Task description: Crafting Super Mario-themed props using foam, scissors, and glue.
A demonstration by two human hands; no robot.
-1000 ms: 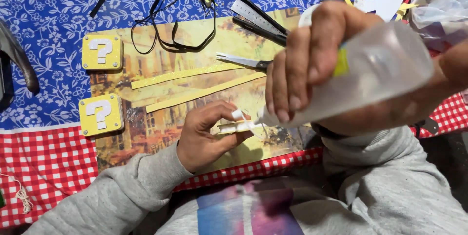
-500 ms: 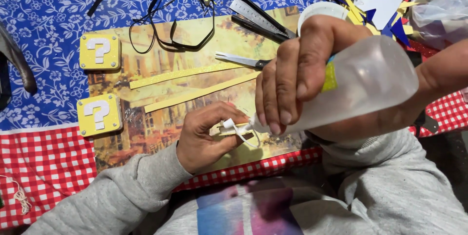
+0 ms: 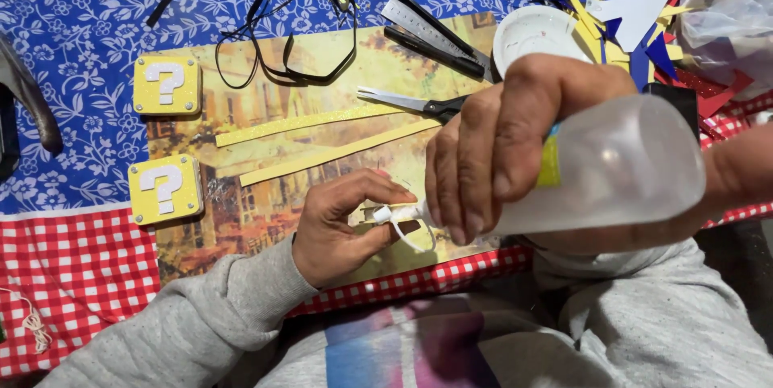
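Note:
My right hand [image 3: 503, 146] grips a clear plastic glue bottle [image 3: 612, 167], tipped on its side with its white nozzle pointing left. The nozzle touches a small curled strip of yellow glitter foam [image 3: 396, 215] pinched between the thumb and fingers of my left hand [image 3: 342, 227]. White glue shows on the strip. Both hands hover over a picture-printed mat [image 3: 266, 211] near the table's front edge.
Two yellow glitter strips [image 3: 314, 124] lie on the mat beside scissors [image 3: 411, 102]. Two yellow question-mark blocks [image 3: 167, 84] sit at the left. A ruler [image 3: 427, 30], pens, black cord [image 3: 282, 34], a white lid [image 3: 535, 34] and foam scraps crowd the back.
The bottle has tilted and slid slightly left, its nozzle now pressed onto the strip. My left hand has turned the strip a little in place.

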